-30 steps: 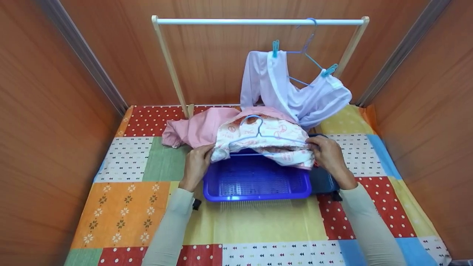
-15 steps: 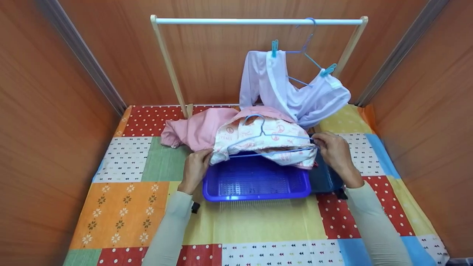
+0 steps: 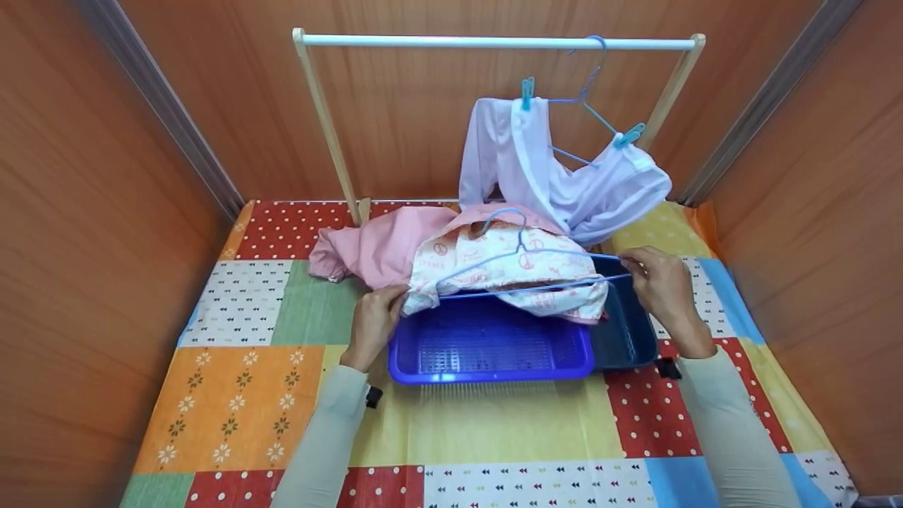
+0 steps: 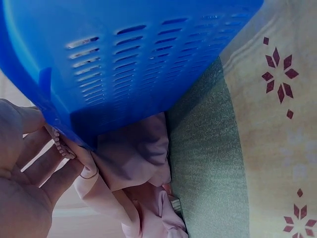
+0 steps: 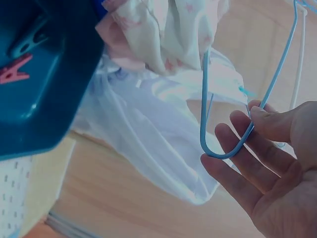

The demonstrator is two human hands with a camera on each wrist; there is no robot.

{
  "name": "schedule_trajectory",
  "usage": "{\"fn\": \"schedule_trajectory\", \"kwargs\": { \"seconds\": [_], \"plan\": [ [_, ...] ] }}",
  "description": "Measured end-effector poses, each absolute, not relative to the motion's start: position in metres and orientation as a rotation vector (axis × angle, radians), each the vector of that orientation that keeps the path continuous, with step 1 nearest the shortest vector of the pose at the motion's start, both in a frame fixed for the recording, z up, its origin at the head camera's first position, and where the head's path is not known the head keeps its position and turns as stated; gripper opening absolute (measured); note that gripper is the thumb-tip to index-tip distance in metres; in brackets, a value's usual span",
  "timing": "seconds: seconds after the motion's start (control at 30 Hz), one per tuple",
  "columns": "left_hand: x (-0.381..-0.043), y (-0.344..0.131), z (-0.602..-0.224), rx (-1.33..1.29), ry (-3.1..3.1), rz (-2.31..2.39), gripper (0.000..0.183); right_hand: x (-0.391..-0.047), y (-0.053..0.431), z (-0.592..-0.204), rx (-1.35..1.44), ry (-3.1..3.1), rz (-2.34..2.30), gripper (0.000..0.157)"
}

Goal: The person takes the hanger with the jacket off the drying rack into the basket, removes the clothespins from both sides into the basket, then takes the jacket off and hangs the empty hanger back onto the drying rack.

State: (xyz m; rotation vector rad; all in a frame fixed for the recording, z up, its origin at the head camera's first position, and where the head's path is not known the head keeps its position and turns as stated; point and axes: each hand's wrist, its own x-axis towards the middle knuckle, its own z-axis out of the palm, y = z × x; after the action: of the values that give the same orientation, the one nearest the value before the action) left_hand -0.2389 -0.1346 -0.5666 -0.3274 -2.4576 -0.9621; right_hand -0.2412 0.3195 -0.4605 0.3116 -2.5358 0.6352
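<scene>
A pink garment point(image 3: 384, 243) with a white printed lining point(image 3: 451, 247) lies over the back of a blue-purple basket point(image 3: 494, 377). My left hand point(image 3: 372, 323) pinches its left edge; the left wrist view shows gathered pink cloth point(image 4: 126, 151) between the fingers. A blue wire hanger point(image 3: 557, 250) lies across the lining, hook pointing away, its left end at the cloth near the left hand. My right hand point(image 3: 667, 293) pinches the hanger's right end, which sticks out beyond the garment. In the right wrist view the bent wire point(image 5: 203, 114) runs between thumb and fingers.
Behind stands a rack with a white rail point(image 3: 451, 41). A pale lavender garment point(image 3: 557, 183) hangs from a hanger on it, held by teal clothespins point(image 3: 527, 94). Right of the basket is a dark teal bin point(image 3: 635, 328) with clothespins point(image 5: 16, 69) inside. Wooden panels surround the patchwork cloth point(image 3: 240, 402).
My right hand has moved right and slightly away, pulling the hanger's right end out past the garment. The hook shifted right too. My left hand has stayed on the garment's left edge.
</scene>
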Motion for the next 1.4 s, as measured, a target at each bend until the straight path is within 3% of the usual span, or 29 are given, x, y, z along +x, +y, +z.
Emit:
{"fn": "schedule_trajectory", "kwargs": {
  "seconds": [0.93, 1.4],
  "plan": [
    [-0.238, -0.136, -0.571, -0.337, -2.465, -0.963, 0.016, -0.237, 0.356, -0.431, 0.269, -2.409, 0.65, 0.012],
    [-0.239, -0.136, -0.57, -0.352, -2.44, -0.97, 0.013, -0.258, 0.35, -0.432, 0.205, -2.398, 0.712, 0.011]
  ]
}}
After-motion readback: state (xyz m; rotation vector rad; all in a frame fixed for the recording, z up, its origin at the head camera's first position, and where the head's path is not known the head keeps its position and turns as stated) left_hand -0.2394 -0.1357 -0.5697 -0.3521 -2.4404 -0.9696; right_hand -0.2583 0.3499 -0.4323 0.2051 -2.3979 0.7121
